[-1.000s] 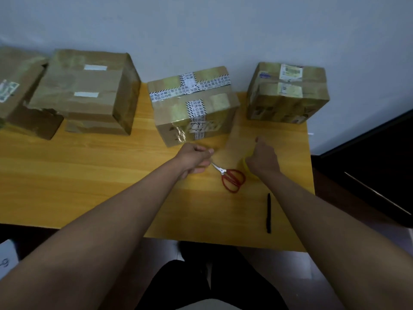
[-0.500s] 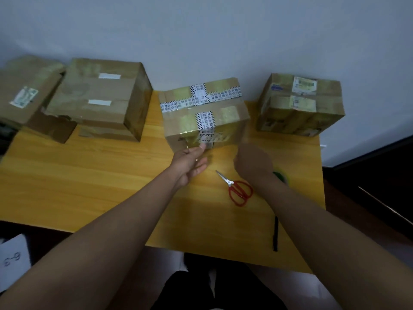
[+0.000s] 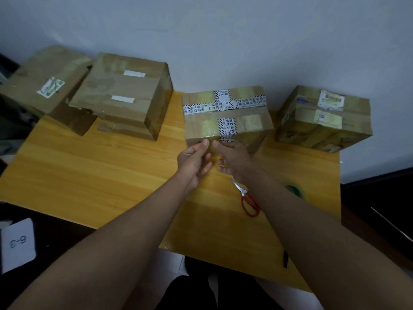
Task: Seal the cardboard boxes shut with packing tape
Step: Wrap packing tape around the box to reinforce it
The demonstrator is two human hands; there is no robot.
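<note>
The middle cardboard box (image 3: 243, 124), crossed with black-and-white printed tape, stands on the yellow table (image 3: 100, 175). My left hand (image 3: 193, 163) and my right hand (image 3: 233, 159) meet at the box's front lower edge. Between their fingertips they pinch a strip of clear tape (image 3: 212, 151), which is faint and hard to trace. The tape roll (image 3: 295, 190) lies on the table to the right, partly hidden by my right forearm. Red-handled scissors (image 3: 248, 200) lie just under my right wrist.
A taped box (image 3: 321, 121) stands at the back right. A larger box (image 3: 125, 97) and another box (image 3: 44, 86) stand at the back left. A black pen (image 3: 285, 259) lies near the front table edge. A white card marked 6-3 (image 3: 17, 243) sits lower left.
My right hand left the tape roll on the table and moved left to join my left hand. My left hand rose with the tape from the table to the box's front face.
</note>
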